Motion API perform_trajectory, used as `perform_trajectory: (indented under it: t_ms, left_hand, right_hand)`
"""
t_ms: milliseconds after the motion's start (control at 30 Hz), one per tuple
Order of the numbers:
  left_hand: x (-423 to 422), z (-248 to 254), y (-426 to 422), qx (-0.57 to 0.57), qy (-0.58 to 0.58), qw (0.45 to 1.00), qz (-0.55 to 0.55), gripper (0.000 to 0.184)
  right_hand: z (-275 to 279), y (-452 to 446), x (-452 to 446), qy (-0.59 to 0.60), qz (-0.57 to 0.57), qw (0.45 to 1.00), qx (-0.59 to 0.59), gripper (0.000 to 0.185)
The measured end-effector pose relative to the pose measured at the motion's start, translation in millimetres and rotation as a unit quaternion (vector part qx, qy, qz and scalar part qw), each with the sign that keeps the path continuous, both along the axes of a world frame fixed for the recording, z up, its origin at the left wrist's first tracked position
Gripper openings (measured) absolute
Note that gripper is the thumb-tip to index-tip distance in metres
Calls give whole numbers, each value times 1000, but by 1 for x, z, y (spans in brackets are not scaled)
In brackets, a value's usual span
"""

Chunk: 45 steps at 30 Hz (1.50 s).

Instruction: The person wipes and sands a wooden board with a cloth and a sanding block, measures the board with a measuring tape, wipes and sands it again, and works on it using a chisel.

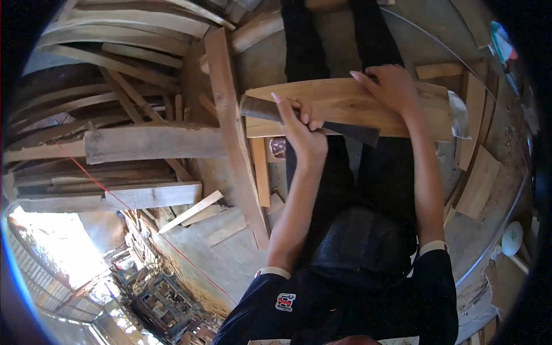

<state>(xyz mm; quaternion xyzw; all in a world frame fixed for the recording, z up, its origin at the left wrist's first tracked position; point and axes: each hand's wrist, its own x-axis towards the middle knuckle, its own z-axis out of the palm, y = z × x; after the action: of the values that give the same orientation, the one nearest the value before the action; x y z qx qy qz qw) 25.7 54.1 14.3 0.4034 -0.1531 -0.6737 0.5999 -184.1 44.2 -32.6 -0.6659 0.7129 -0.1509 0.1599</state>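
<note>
A pale wooden board (339,103) with a tapered left end lies crosswise over my legs. My left hand (303,129) is closed around a long, dark, flat tool (353,132) near the board's near edge. This tool is thick and brownish at its left end and flat and dark to the right; its exact kind is unclear. My left thumb is stretched along it. My right hand (395,89) grips the board's far edge towards its right end, with the fingers curled and partly hidden.
A long wooden plank (230,126) lies just left of the board. Stacked timber (155,144) fills the left side. Wood offcuts (477,181) lie at the right, near a hose-like line (509,210). Machinery (164,305) stands at the lower left, and a red cord (144,210) crosses nearby.
</note>
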Motion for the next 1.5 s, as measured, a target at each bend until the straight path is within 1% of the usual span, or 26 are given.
perform_trajectory:
  t_ms: [33,100,133,200,267,333,400,467,533,567,667,733,767,800,867,967,1033,1133,1200,1233,1300,1333,1400,1467,1500]
  left_hand:
    - [5,-1,-1,-4,-3,1000,-9,42]
    - [25,-7,-10,11,-23,999,20,42]
    - [36,-5,-14,-7,-58,998,34,45]
    - [59,-3,-25,-28,-100,988,117,44]
    - [88,-4,-36,-38,-125,972,196,44]
    - [129,-21,-44,-70,-40,981,177,44]
    - [129,-18,-42,-76,-37,982,171,44]
    - [107,-6,-33,-50,-72,976,199,44]
    - [93,-10,-27,-63,-88,983,146,45]
    - [81,-11,-23,-49,-75,988,130,42]
    - [43,-15,-3,-37,18,999,22,34]
    - [23,-15,7,-73,-2,997,-12,36]
    - [24,-12,8,-93,15,995,-33,33]
    - [26,-11,6,-92,17,995,-34,33]
    - [29,-13,5,-128,-9,990,-51,32]
    - [39,-23,10,-119,-17,991,-55,31]
    - [42,-21,17,-106,-21,993,-53,30]
    - [45,-20,30,-133,-49,988,-62,27]
    - [49,-24,36,-90,-51,994,-41,25]
    - [51,-26,37,-90,-51,994,-40,25]
    - [54,-29,37,-67,-37,997,-19,16]
    - [55,-30,35,-69,-37,997,-18,16]
    - [60,-32,28,-5,-29,999,-12,16]
    - [72,-43,22,58,-23,998,14,16]
    - [74,-40,20,20,-13,999,-24,22]
  right_hand:
    - [-1,0,0,-11,6,1000,-11,70]
    - [-3,0,2,-22,8,1000,-21,69]
    - [-4,0,2,-13,1,1000,-27,68]
    - [-6,0,2,-4,-11,999,-30,66]
    - [-6,1,2,-23,-7,999,-37,64]
    - [-4,1,2,-22,-5,999,-34,64]
    - [-5,-1,1,-20,1,999,-33,65]
    - [-7,-2,0,-21,-2,999,-32,65]
    - [-7,-2,1,-20,-2,1000,-24,65]
    - [-7,-2,1,-17,-4,1000,-16,65]
    - [-7,-2,1,-19,-8,999,-36,66]
    - [-3,-2,-1,-18,-4,1000,-23,66]
    - [-2,-2,-2,-19,-1,1000,-10,66]
    - [-1,-1,-2,-17,-2,1000,-9,66]
    - [-2,1,0,-18,3,999,-34,57]
    - [-4,0,1,-26,-8,999,-30,55]
    - [-5,0,1,-30,-13,999,-31,55]
    - [-6,-1,0,-32,-14,999,-28,54]
    - [-5,-1,0,-33,-8,999,-23,54]
    - [-4,-2,0,-28,-10,1000,-9,53]
    - [-2,-3,1,-23,-10,1000,4,53]
    - [-2,-2,2,-18,-10,1000,-2,53]
    - [-3,-1,2,-10,-14,1000,-7,53]
    - [-5,1,2,-11,-16,999,-45,63]
    - [-9,1,2,-8,-23,999,-43,63]
